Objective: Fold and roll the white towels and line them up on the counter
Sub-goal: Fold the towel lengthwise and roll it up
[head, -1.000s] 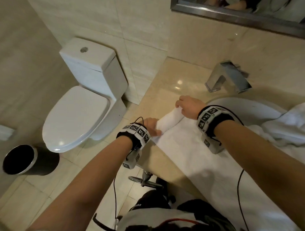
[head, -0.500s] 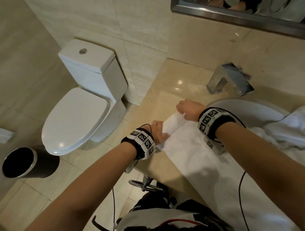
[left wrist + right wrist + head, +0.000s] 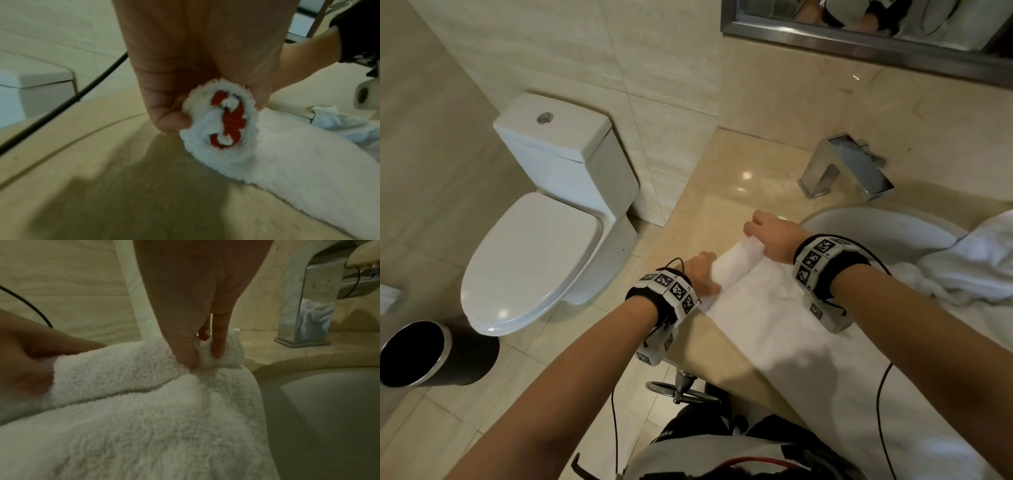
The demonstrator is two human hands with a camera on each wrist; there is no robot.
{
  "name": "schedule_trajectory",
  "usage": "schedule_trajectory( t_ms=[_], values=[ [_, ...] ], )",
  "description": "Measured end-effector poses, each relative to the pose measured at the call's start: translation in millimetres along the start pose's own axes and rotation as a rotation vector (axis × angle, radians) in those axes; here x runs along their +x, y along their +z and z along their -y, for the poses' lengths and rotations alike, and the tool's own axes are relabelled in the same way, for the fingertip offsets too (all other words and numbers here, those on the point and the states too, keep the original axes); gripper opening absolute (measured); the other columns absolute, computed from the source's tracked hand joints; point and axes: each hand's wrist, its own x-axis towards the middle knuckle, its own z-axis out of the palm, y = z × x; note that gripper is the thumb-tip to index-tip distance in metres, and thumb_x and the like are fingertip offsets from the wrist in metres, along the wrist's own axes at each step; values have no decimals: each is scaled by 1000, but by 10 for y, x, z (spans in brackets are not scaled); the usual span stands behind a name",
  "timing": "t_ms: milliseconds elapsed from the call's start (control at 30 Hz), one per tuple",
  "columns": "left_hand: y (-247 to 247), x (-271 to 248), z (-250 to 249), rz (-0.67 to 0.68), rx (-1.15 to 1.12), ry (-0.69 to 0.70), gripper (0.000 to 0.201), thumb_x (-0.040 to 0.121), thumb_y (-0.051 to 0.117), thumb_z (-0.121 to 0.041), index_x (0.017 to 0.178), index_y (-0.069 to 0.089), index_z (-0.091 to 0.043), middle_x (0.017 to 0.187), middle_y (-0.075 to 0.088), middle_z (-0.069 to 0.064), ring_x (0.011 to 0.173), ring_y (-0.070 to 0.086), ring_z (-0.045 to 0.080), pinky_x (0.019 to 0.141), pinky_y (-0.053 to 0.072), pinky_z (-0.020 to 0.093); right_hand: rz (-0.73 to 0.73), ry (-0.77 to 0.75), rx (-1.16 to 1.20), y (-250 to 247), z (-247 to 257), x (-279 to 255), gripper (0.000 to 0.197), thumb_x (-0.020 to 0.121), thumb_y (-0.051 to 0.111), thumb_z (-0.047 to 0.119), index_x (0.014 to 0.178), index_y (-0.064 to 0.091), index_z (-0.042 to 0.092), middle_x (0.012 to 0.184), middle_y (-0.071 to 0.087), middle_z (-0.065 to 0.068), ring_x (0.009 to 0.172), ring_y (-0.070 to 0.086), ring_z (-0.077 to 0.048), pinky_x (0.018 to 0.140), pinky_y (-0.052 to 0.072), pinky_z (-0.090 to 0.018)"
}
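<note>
Head view shows a white towel [image 3: 774, 329] spread along the counter [image 3: 709, 212] beside the sink [image 3: 887, 229], with only its far end turned into a small roll [image 3: 736, 265]. The left hand [image 3: 700, 274] pinches one end of that roll (a red tag [image 3: 228, 120] shows in its core), and the right hand [image 3: 774, 236] grips the other end, fingers curled round it. Most of the towel still lies flat, so rolling has barely begun. More white towels [image 3: 969, 260] sit crumpled past the sink; none appears rolled or lined up yet.
</note>
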Motion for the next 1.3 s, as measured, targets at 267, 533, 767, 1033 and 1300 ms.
schedule_trajectory(
  t_ms=[267,533,767,1033,1300],
  values=[
    [66,-53,-145,37,119,38,58,82,63,-33,123,30,-10,108,60,11,92,61,28,67,44,33,110,-47,-180,-131,-77,-43,44,88,44,-3,127,39,15,116,51,-10,100,55,-28,70,42,-33],
    [106,-171,-67,126,25,253,75,73,54,-61,122,36,-8,109,49,7,88,48,21,77,36,30,52,-12,-228,99,-139,-187,28,89,50,8,118,46,9,114,47,-11,73,56,-29,62,39,-32],
    [90,-161,70,311,-241,60,59,88,59,-36,134,34,-10,123,53,8,105,54,24,89,41,28,26,131,-135,182,-122,-309,24,90,47,12,113,48,5,114,47,-13,69,46,-26,58,32,-30],
    [86,-115,78,257,-268,-36,56,88,57,-36,136,44,-12,127,57,13,110,58,30,94,48,37,-181,118,158,127,-141,-229,54,81,46,-10,132,45,9,124,42,-14,108,48,-30,74,40,-31],
    [-116,-162,483,152,-58,-162,58,87,55,-42,135,42,-12,131,52,12,118,51,29,92,42,33,-274,499,808,88,-357,37,41,81,41,-12,118,52,4,98,50,-7,100,53,-28,83,39,-30]
  ],
)
